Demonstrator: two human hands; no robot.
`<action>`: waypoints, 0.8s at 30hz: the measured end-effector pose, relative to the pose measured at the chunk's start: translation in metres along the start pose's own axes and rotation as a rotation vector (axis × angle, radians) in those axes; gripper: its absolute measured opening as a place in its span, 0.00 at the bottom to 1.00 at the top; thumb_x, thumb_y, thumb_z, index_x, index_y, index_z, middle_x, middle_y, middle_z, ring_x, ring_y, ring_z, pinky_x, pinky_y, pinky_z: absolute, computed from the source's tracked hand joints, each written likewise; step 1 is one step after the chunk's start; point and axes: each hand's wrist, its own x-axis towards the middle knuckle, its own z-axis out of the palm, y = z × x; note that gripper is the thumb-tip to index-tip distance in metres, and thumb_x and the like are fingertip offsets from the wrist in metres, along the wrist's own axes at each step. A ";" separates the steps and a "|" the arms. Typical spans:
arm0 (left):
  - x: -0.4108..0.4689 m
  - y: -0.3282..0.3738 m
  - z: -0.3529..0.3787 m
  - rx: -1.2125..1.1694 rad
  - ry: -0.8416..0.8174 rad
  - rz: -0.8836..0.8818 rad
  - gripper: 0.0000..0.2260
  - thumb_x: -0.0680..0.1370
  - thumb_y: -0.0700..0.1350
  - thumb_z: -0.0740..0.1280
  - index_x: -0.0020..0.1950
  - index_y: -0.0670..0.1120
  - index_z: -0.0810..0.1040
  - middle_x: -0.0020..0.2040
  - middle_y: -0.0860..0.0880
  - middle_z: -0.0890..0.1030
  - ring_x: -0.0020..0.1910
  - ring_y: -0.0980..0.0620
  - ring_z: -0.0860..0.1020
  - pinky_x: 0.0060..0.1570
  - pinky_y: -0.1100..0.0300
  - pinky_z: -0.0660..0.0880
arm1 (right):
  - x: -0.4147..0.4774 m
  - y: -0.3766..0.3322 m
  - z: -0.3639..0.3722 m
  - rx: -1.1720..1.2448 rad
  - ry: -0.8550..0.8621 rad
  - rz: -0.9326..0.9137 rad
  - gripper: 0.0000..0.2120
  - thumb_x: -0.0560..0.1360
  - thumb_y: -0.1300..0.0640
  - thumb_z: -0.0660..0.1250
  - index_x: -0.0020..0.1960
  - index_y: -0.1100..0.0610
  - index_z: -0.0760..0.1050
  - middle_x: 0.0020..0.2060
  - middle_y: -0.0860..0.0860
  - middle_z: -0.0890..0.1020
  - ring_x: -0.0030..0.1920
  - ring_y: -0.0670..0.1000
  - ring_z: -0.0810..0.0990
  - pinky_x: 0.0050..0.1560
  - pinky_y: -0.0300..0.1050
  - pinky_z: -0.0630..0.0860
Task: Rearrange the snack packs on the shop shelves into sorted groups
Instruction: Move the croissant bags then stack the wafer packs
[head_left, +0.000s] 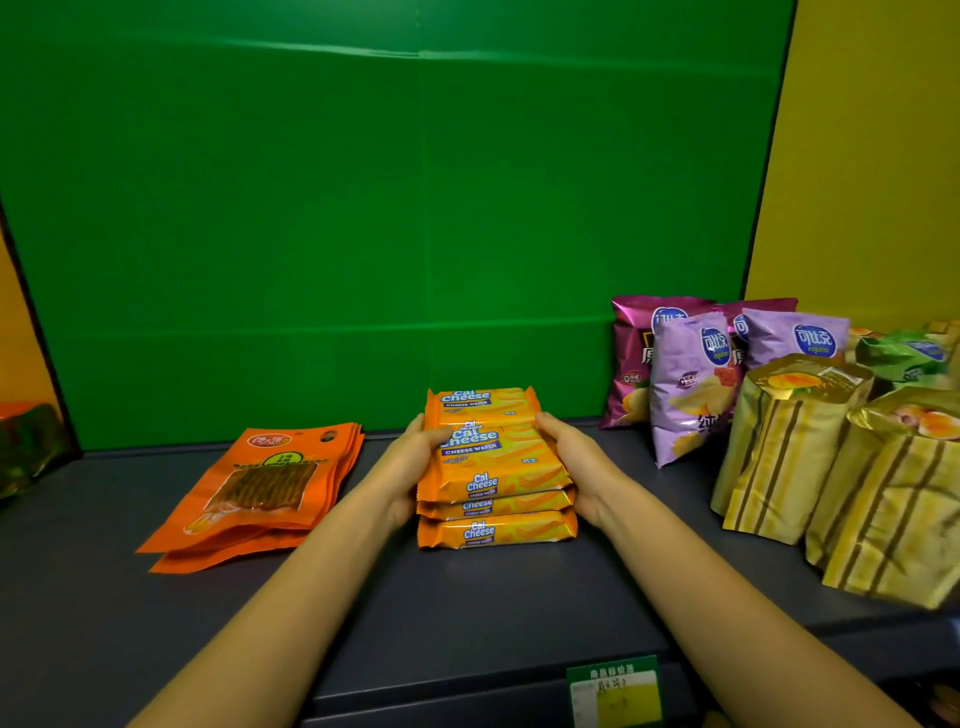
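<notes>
A stack of several orange Cal Cheese wafer packs stands in the middle of the dark grey shelf. My left hand presses flat against the stack's left side, and my right hand grips its right side. One more wafer pack lies behind the stack, near the green back wall. To the left lies a pile of flat orange snack pouches with a clear window.
Purple chip bags stand at the back right, with gold striped bags in front of them and green bags farther right. A dark wrapped pack sits at the far left. A green price tag hangs on the shelf's front edge.
</notes>
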 end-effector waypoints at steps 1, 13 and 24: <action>-0.001 0.001 0.000 0.033 0.005 0.002 0.18 0.79 0.40 0.59 0.68 0.45 0.64 0.47 0.47 0.80 0.37 0.50 0.78 0.28 0.62 0.78 | -0.003 -0.002 0.000 -0.015 0.010 -0.009 0.17 0.78 0.47 0.57 0.58 0.55 0.78 0.42 0.52 0.85 0.41 0.50 0.83 0.42 0.44 0.77; -0.026 0.012 0.002 0.965 0.283 0.777 0.15 0.76 0.50 0.63 0.59 0.43 0.76 0.58 0.42 0.79 0.58 0.42 0.76 0.57 0.50 0.71 | -0.143 -0.021 -0.052 -0.678 0.329 -0.467 0.13 0.78 0.58 0.60 0.61 0.54 0.76 0.55 0.46 0.78 0.57 0.43 0.76 0.63 0.38 0.69; -0.113 -0.031 0.094 1.169 0.089 1.012 0.09 0.73 0.50 0.62 0.46 0.49 0.79 0.38 0.47 0.82 0.36 0.42 0.81 0.33 0.54 0.73 | -0.338 -0.002 -0.209 -1.107 0.938 -0.444 0.08 0.76 0.56 0.63 0.52 0.49 0.78 0.46 0.45 0.82 0.47 0.46 0.80 0.49 0.45 0.75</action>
